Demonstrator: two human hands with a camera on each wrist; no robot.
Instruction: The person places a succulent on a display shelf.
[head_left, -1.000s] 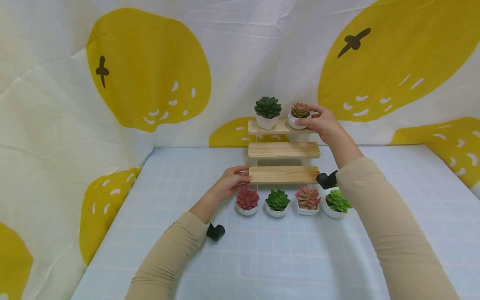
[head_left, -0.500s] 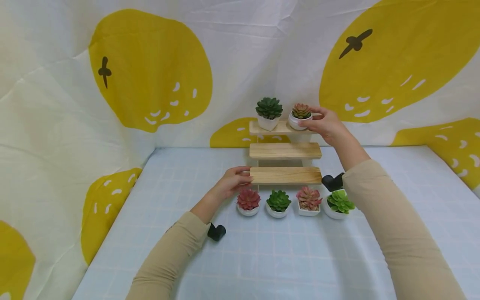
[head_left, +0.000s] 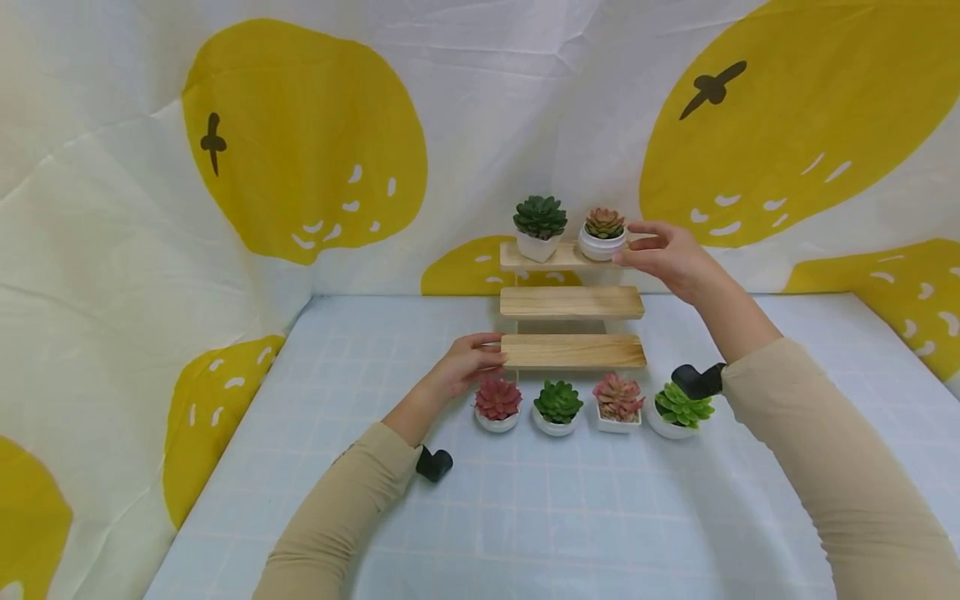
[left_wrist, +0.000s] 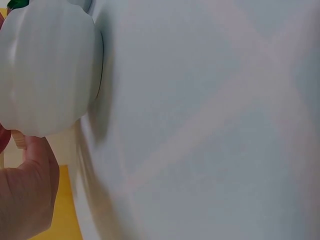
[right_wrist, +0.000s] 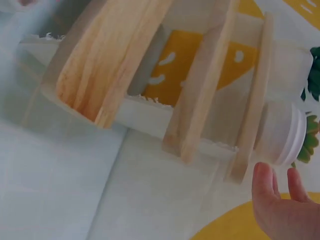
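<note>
A three-tier wooden plant stand (head_left: 572, 352) stands at the back of the table. My left hand (head_left: 467, 367) holds the left end of its lowest shelf between thumb and fingers. On the top shelf sit a dark green succulent (head_left: 538, 218) in a white pot and, right of it, an orange-green succulent (head_left: 603, 236) in a round white pot. My right hand (head_left: 670, 257) is beside that round pot, fingers spread and holding nothing. In the right wrist view the fingertips (right_wrist: 263, 172) are just off the pot's side. The lower two shelves hold no plants.
In front of the stand is a row of potted succulents: dark pink (head_left: 497, 402), green (head_left: 557, 404), pale pink (head_left: 618, 400) and bright green (head_left: 681, 407). A lemon-print cloth (head_left: 480, 100) hangs behind the light blue tabletop (head_left: 555, 517).
My right hand has let go of the orange-green succulent's pot and drawn back to the right. The pot stays on the top shelf. The left hand has kept its place at the lowest shelf.
</note>
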